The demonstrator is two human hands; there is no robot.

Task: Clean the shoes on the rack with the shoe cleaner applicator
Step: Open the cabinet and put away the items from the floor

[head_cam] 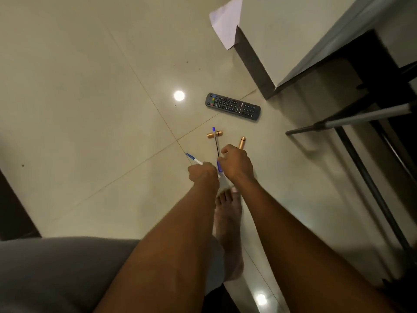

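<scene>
While both hands grip pens, no applicator shows near fingers.

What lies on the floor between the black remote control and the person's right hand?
In the head view, a gold cylinder with a blue-capped pen lying across it sits between the black remote control and the right hand.

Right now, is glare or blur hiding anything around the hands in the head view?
Head view: ceiling-light glare sits on bare floor tile, clear of the remote; left hand and right hand are sharp; the frame's right edge is smeared and bowed.
</scene>
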